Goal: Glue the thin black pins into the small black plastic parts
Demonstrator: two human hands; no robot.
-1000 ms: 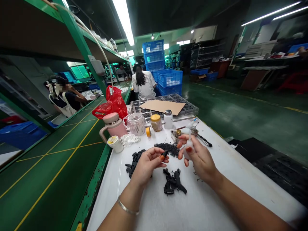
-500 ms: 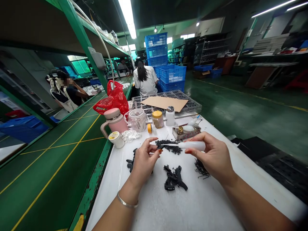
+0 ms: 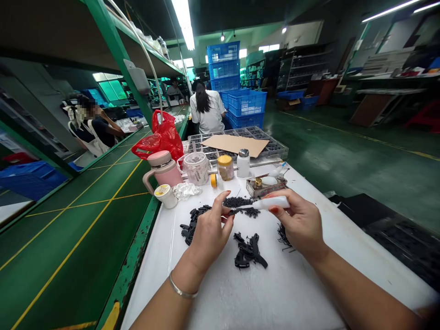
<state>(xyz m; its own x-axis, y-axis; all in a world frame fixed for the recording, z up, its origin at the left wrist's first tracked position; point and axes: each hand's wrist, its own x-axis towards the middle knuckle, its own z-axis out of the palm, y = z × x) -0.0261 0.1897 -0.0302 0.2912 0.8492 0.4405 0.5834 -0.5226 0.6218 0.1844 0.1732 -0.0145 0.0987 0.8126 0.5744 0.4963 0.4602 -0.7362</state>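
Observation:
My right hand [image 3: 302, 222] grips a white squeeze bottle [image 3: 275, 202] with a thin nozzle, pointing left. The nozzle tip meets a small black part [image 3: 233, 211], pinched between the thumb and fingers of my left hand [image 3: 211, 229]; my fingers partly hide that part. Just behind lies a heap of tiny black pieces [image 3: 237, 200]. Curved black plastic parts [image 3: 192, 224] are piled left of my left hand, and a smaller group of black parts [image 3: 249, 252] lies between my forearms. Thin black pins or wires [image 3: 284, 238] sit beside my right hand.
Along the table's back stand a pink mug [image 3: 167, 169], a white tub [image 3: 166, 196], a clear jar [image 3: 196, 167], a yellow-lidded jar [image 3: 225, 167] and a white pump bottle [image 3: 243, 163]. Behind them, cardboard [image 3: 235, 144] covers a compartment tray [image 3: 275, 146]. A green conveyor [image 3: 79, 229] runs left; co-workers sit beyond.
The bottle in my right hand has shifted slightly left and now tilts, nozzle lower. My left hand has moved slightly right, its index finger raised higher.

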